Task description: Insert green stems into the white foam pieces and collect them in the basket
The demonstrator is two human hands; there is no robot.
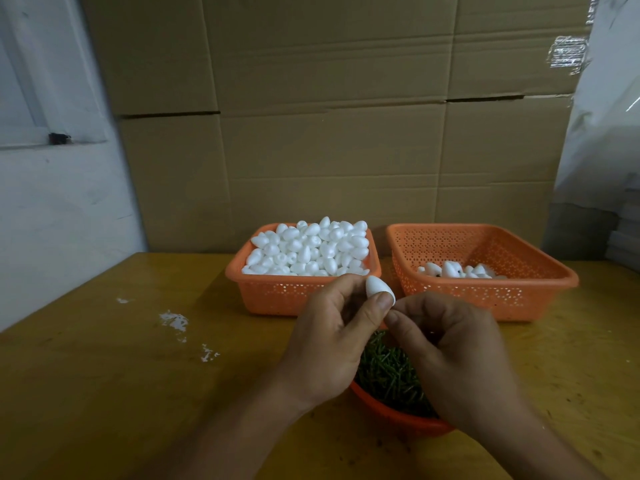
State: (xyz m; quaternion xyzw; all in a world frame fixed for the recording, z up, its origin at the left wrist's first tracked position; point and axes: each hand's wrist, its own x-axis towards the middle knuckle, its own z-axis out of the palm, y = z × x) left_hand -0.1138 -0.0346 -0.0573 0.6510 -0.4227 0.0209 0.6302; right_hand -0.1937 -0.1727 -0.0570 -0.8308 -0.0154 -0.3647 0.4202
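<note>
My left hand (332, 337) pinches a white egg-shaped foam piece (377, 288) between thumb and fingers, above the table's middle. My right hand (450, 355) is closed, its fingertips touching the left thumb just under the foam piece; whatever it holds is hidden. Beneath both hands sits an orange bowl (391, 410) full of short green stems (388, 372). Behind, the left orange basket (273, 292) is heaped with plain foam pieces (308, 249). The right orange basket (540, 289) holds a few foam pieces (457, 270) at its bottom.
The yellow wooden table (104, 393) has white foam crumbs (175, 322) on its left part. A wall of cardboard boxes (329, 116) stands right behind the baskets. A white wall is at the left, plastic sheeting at the right.
</note>
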